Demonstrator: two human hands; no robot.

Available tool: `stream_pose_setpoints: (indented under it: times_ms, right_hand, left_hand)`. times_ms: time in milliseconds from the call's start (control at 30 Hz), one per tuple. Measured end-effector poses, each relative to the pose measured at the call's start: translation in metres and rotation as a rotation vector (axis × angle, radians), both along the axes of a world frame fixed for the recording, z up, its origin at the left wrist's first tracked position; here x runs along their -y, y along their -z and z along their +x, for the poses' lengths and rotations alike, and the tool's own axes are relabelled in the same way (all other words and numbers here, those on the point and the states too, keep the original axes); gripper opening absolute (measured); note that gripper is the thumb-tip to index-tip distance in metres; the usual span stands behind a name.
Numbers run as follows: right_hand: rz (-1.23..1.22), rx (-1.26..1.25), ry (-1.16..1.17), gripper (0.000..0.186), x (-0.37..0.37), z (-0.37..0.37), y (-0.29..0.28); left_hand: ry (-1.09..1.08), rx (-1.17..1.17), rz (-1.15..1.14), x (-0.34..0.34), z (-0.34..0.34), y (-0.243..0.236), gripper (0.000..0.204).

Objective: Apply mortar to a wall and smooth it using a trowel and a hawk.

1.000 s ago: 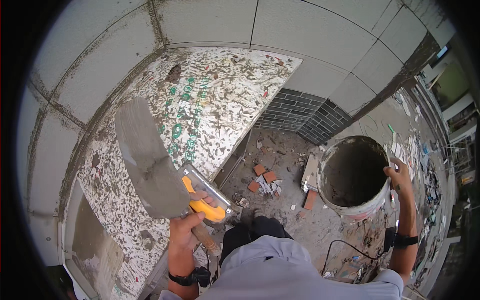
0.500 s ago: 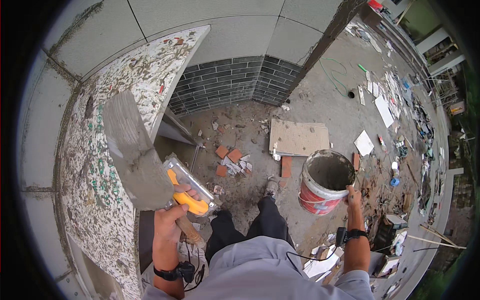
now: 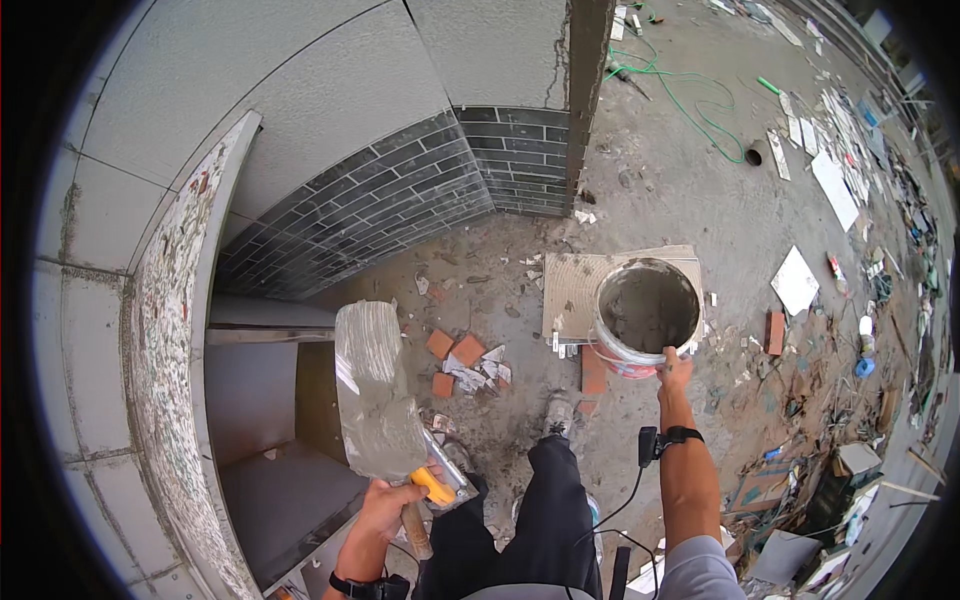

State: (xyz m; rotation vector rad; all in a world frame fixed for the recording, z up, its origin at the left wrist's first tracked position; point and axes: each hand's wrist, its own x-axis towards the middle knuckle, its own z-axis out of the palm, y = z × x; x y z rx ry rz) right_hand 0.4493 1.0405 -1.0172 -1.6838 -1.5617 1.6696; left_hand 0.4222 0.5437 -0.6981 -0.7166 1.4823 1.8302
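Observation:
My left hand (image 3: 385,508) is closed around two tools together. One is a yellow-handled plastering trowel (image 3: 434,487) with a metal edge; the other is a trowel with a wooden handle (image 3: 416,532). A mortar-coated blade (image 3: 372,385) reaches forward from the hand, and which handle it belongs to is hard to tell. On the right, my right hand (image 3: 676,370) grips the near rim of a white and red bucket (image 3: 622,361). Grey wet mortar (image 3: 650,308) lies inside it. The bucket overlaps a cardboard stack (image 3: 570,285) in view; whether it touches it, I cannot tell.
A speckled white slab (image 3: 165,330) borders an open cabinet space (image 3: 285,480) at left. Dark brick-pattern tiles (image 3: 370,200) cover the low wall ahead. Red tile pieces (image 3: 468,350) lie on the floor. Farther right are a green hose (image 3: 700,115) and scattered debris (image 3: 800,440).
My view has swung leftward and the slab now shows edge-on. The trowels have come off from in front of the slab, lower and nearer my legs. The bucket now appears before the cardboard.

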Motion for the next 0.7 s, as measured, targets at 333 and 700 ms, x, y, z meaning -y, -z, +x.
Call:
stream_pose_setpoints:
  times_ms: [333, 700]
  right_hand:
    - [-0.275, -0.110, 0.136, 0.029, -0.043, -0.014, 0.098]
    - [-0.255, -0.275, -0.927, 0.054, 0.081, 0.022, -0.081]
  left_hand:
    - [0.254, 0.246, 0.029, -0.080, -0.019, 0.170, 0.047]
    - [0.392, 0.227, 0.019, -0.179, -0.035, 0.191, 0.044]
